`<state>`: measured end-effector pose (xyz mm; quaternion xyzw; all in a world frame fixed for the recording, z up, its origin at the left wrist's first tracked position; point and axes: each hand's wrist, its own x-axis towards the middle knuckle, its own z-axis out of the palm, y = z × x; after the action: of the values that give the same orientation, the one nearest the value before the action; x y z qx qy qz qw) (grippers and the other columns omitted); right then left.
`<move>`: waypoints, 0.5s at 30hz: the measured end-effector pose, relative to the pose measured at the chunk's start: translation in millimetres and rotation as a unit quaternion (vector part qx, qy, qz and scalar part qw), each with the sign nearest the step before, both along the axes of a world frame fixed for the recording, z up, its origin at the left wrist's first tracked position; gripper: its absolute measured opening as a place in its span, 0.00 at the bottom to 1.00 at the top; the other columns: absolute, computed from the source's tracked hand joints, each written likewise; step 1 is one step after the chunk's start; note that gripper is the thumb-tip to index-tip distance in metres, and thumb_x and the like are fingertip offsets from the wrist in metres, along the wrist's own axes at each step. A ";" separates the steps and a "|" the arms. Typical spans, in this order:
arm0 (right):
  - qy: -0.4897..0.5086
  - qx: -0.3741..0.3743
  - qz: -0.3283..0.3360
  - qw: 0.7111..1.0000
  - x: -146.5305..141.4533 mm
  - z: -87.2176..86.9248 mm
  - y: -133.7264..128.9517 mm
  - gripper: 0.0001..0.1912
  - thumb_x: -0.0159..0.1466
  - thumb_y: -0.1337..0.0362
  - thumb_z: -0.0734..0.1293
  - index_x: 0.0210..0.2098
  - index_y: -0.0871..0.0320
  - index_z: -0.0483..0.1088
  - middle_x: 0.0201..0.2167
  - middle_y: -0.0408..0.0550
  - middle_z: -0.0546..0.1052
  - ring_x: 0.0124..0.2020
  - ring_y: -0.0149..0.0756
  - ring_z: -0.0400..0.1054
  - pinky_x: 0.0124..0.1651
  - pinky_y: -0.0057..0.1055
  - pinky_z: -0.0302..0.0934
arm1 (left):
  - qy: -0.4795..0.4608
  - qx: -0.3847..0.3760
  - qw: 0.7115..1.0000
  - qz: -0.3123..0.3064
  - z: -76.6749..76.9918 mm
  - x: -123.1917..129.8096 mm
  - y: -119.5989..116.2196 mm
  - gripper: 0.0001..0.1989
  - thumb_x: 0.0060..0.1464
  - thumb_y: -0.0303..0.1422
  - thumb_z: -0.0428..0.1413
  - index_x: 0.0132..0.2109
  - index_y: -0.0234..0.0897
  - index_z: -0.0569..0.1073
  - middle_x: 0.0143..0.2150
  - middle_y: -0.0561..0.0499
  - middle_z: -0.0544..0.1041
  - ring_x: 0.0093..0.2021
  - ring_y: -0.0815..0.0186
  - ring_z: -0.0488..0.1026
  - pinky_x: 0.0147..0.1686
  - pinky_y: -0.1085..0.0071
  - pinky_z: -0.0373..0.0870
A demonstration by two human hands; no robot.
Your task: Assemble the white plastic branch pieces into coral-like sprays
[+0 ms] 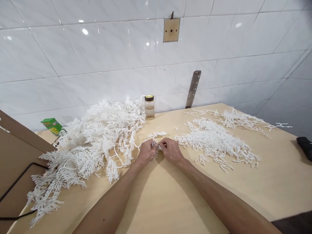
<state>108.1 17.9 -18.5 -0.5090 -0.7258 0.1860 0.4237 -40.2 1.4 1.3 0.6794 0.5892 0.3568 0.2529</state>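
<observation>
My left hand [147,151] is closed around a white artificial branch [159,133], whose feathery tip sticks out above the fingers. Close beside it, my right hand [171,149] pinches at small white sprigs of the same branch, thumb against fingers. A curved white stem [120,157] runs from the left hand's side toward a big heap of white feathery branches [97,126] on the left. To the right lies a pile of short loose white sprigs [216,139]. Behind that pile are several bare white stems [241,120]. The fingers partly hide what they grip.
A clear jar with a dark lid [149,109] stands at the table's back edge by the tiled wall. A green box [51,126] and a brown panel [21,162] are on the left. A metal bracket [193,89] leans at the wall. A black object [304,148] lies far right.
</observation>
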 end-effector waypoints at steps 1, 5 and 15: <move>0.000 -0.002 -0.006 1.000 -0.8 0.4 -0.1 0.09 0.60 0.67 0.62 0.28 0.58 0.73 0.26 0.46 0.78 0.28 0.35 0.70 0.36 0.30 0.60 | -0.001 -0.001 1.000 0.002 0.2 0.0 -0.1 0.13 0.54 0.36 0.50 0.24 0.38 0.60 0.21 0.58 0.59 0.25 0.70 0.57 0.27 0.72 0.49; 0.031 -0.071 -0.031 0.997 -0.3 2.9 -2.0 0.09 0.60 0.64 0.63 0.28 0.58 0.73 0.23 0.44 0.77 0.24 0.35 0.70 0.32 0.29 0.61 | -0.005 0.000 1.000 0.003 1.1 0.5 -0.7 0.13 0.54 0.36 0.50 0.24 0.38 0.59 0.21 0.58 0.59 0.25 0.70 0.56 0.27 0.72 0.49; -0.018 -0.027 -0.099 0.995 3.1 -0.9 1.1 0.10 0.60 0.64 0.61 0.27 0.58 0.71 0.26 0.48 0.78 0.29 0.36 0.71 0.36 0.30 0.61 | -0.035 -0.017 0.999 -0.020 7.0 -0.7 -5.5 0.13 0.51 0.36 0.52 0.23 0.38 0.58 0.21 0.58 0.58 0.25 0.71 0.55 0.26 0.73 0.49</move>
<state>111.2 19.0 -19.4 -0.5927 -0.6743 0.1536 0.4128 -41.0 -4.1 8.2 0.6736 0.5722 0.3652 0.2924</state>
